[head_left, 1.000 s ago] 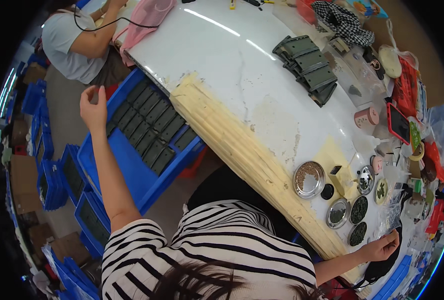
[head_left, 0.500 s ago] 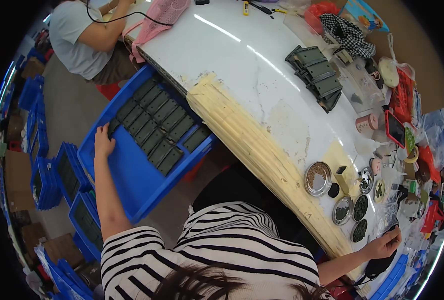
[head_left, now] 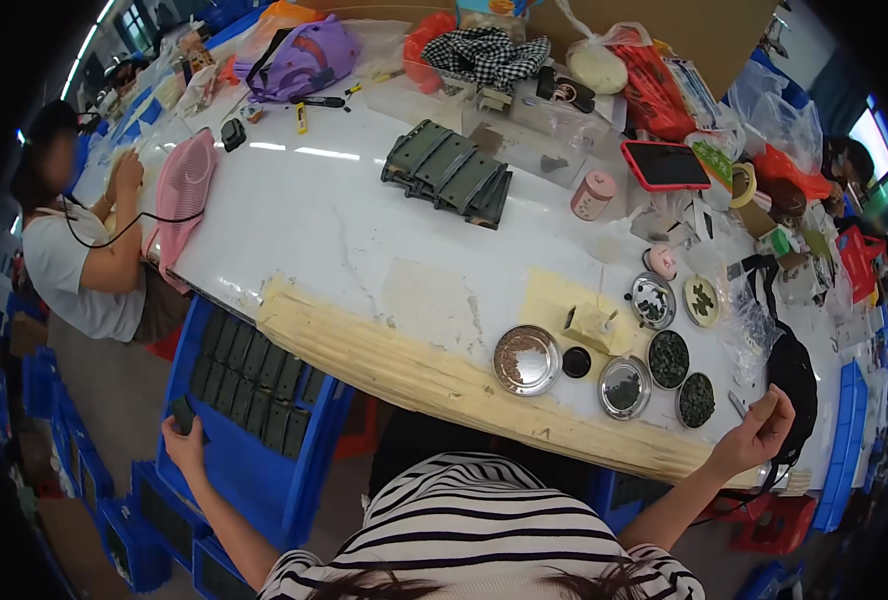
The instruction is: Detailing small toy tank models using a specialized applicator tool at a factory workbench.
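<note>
My left hand (head_left: pixel 186 446) is closed around a dark green rectangular part (head_left: pixel 182 412), over the near left side of a blue crate (head_left: pixel 236 447). Rows of similar dark green parts (head_left: pixel 254 375) lie inside that crate. At the right end of the table my right hand (head_left: pixel 761 432) has its fingers pinched together. A thin greyish tool tip (head_left: pixel 737 404) shows beside the fingers; its kind is too small to make out. Close by stand round tins of dark green bits (head_left: pixel 697 400). A stack of dark green parts (head_left: pixel 447 175) lies farther back on the white table.
Worn yellowish padding (head_left: pixel 414 390) covers the table's front edge. A tin with brown grains (head_left: pixel 526 360), a small black cup (head_left: pixel 576 362) and a yellow block (head_left: pixel 590 325) stand near it. A red-cased phone (head_left: pixel 666 166) lies behind. A person (head_left: pixel 94 250) sits at far left.
The view has turned toward the table. My left hand has come away from the rows with a dark green part in it. My right hand stays at the table's right end.
</note>
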Demonstrator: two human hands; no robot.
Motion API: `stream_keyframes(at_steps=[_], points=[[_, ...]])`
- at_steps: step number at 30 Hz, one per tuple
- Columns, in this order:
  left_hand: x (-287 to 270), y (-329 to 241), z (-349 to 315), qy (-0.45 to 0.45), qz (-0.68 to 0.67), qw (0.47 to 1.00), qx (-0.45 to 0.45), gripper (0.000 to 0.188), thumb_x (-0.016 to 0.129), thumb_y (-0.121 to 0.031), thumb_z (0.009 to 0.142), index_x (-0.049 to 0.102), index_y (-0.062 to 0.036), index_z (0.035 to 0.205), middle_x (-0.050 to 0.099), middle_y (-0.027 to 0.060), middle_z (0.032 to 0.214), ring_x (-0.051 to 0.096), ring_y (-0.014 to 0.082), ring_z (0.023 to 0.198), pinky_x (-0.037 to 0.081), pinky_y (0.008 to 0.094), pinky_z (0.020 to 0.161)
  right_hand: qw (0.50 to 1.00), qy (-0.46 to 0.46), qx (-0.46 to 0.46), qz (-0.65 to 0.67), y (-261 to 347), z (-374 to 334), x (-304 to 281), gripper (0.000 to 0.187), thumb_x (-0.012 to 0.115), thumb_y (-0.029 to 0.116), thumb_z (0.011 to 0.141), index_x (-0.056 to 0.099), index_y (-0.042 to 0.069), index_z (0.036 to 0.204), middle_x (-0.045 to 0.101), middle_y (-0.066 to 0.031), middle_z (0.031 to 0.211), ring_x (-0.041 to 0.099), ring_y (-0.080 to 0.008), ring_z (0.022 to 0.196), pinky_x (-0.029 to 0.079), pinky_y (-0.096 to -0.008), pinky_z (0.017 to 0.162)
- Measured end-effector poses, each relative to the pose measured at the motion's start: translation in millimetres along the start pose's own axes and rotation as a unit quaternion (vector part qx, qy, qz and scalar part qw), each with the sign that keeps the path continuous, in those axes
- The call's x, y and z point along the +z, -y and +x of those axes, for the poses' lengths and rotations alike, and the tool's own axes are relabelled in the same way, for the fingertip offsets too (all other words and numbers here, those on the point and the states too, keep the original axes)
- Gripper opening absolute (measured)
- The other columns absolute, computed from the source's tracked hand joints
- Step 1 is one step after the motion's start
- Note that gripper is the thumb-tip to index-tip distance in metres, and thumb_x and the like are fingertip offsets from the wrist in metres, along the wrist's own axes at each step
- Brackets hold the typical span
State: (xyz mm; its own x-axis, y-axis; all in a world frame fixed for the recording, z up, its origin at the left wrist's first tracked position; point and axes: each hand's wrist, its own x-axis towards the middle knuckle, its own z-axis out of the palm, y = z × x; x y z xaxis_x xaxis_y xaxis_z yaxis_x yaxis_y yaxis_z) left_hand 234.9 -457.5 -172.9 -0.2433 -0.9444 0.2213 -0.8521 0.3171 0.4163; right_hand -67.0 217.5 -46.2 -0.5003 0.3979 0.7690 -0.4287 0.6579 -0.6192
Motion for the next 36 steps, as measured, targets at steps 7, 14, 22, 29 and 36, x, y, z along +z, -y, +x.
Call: stream_keyframes(at_steps=[7,14,22,29,36], points=[[-45,-242,-47,0.275,-0.571,0.766,0.107,0.034,0.061,-0.004,0.084,0.048,-0.0012,0.115,0.053,0.0049,0.09,0.054,0.0128,0.073,0.049,0.0291,0.068,0.996,-0.008,0.05,0.072,18,-8,-6,0.034,0.043,0.029,0.099,0.06,0.0,0.1,0.049,0.0003,0.072,0.031,-0.0005,0.054,0.019,-0.0167,0.046],[-35,-391,-137,0.597,-0.563,0.536,0.199,0.053,0.063,0.004,0.073,0.04,0.0013,0.121,0.063,0.0168,0.085,0.06,0.016,0.062,0.05,0.0262,0.056,0.972,0.143,-0.045,0.182,59,-12,-26,0.095,0.007,0.071,0.088,0.061,-0.007,0.092,0.053,-0.0116,0.068,0.044,-0.0192,0.05,0.039,-0.0286,0.05],[-24,-404,-220,0.762,-0.52,0.364,0.131,0.052,0.056,-0.005,0.088,0.03,-0.0007,0.133,0.06,0.0163,0.101,0.063,0.0229,0.082,0.055,0.0341,0.065,0.938,0.239,0.016,0.251,111,-24,38,0.054,0.041,0.047,0.094,0.062,-0.002,0.089,0.058,-0.0131,0.073,0.055,-0.0203,0.066,0.046,-0.0277,0.061],[-30,-404,-242,0.8,-0.443,0.351,0.203,0.041,0.067,0.003,0.078,0.051,0.0046,0.116,0.061,0.0115,0.105,0.062,0.0135,0.089,0.053,0.0219,0.065,0.878,0.404,-0.046,0.253,103,-21,46,0.019,0.069,0.004,0.077,0.06,0.002,0.094,0.061,-0.0204,0.112,0.06,-0.0326,0.099,0.046,-0.0386,0.086],[-15,-402,-232,0.75,-0.532,0.377,0.113,0.042,0.069,0.008,0.073,0.053,0.0,0.11,0.061,0.0069,0.1,0.061,0.0104,0.089,0.051,0.0218,0.075,0.872,0.401,-0.098,0.262,105,-56,37,0.034,0.082,0.015,0.066,0.054,0.006,0.083,0.06,-0.0227,0.109,0.064,-0.0317,0.096,0.053,-0.0349,0.076]])
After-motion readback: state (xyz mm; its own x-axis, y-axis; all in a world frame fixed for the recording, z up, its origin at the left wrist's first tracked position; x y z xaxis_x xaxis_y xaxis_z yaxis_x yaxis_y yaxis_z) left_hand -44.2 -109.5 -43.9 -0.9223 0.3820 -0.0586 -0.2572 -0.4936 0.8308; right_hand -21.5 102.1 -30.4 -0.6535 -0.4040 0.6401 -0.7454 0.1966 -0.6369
